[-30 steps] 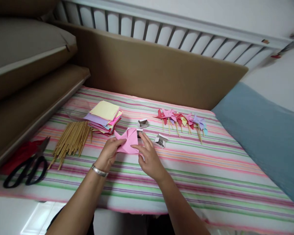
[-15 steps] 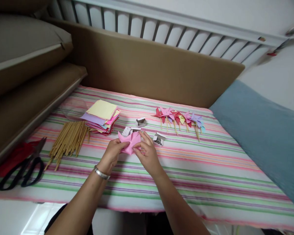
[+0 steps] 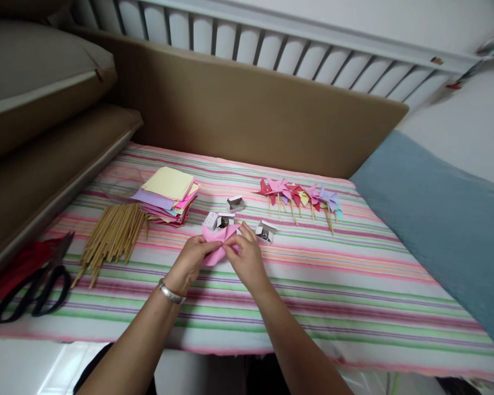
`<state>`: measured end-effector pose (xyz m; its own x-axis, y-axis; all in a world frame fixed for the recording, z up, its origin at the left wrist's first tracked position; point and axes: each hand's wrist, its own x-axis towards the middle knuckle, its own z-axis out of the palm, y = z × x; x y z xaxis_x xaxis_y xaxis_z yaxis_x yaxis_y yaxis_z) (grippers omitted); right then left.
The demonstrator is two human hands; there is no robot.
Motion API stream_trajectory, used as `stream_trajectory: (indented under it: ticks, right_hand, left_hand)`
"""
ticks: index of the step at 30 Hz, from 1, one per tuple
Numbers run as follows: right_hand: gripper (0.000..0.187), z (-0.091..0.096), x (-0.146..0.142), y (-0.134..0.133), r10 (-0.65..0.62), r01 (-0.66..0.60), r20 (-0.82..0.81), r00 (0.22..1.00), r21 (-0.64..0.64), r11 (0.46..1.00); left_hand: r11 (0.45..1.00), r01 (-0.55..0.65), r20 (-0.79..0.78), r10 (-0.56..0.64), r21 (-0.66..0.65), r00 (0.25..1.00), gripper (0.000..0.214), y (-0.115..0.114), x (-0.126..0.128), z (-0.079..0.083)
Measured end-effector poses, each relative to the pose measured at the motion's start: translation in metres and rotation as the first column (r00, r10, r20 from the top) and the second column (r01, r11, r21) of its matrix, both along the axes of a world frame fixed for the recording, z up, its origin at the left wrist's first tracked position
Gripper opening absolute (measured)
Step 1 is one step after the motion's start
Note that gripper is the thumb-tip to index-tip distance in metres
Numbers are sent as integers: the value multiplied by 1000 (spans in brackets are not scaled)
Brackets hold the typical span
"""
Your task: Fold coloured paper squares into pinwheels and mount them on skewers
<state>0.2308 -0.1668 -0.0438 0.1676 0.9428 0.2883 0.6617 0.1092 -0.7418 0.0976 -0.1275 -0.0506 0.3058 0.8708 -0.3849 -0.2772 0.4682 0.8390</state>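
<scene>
Both hands meet over a pink paper pinwheel with curled points, above the striped cloth. My left hand grips its left side, thumb on top near the middle. On the right side, my right hand pinches the paper close to the centre, its other fingers bent behind. Whether a pin sits between the fingertips is too small to tell. Just beyond the paper stands an open small box with dark metal bits in it. Another open box lies right of my right hand, with similar bits inside.
A stack of coloured paper squares and a bundle of wooden sticks lie at left, with black-handled scissors nearer the edge. Several finished pinwheels lie at the back right. A third small box stands behind. A brown board closes the back.
The pink paper has turned and tilted a little, with more of it folded toward the middle. My right fingertips have come closer to my left thumb. The view has shifted slightly.
</scene>
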Motion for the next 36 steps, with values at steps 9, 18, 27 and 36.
stream_trajectory:
  ticks: [9,18,27,36]
  right_hand:
    - [5,1,1,1,-26,23,-76,997,-49,999]
    - [12,2,0,0,-20,17,-115,993,-20,1000]
    - [75,16,21,-7,155,-233,-305,940,-238,943]
    - [68,17,15,-8,158,-259,-320,934,-306,916]
  left_hand:
    - [997,78,60,-77,-10,995,21,1,-2,0]
    - [999,-7,-29,8,39,1000,22,3,-1,-1]
    - [947,288,-244,-248,145,938,9,2,-6,-6]
    - [910,377,-329,-308,170,892,11,-1,-2,-6]
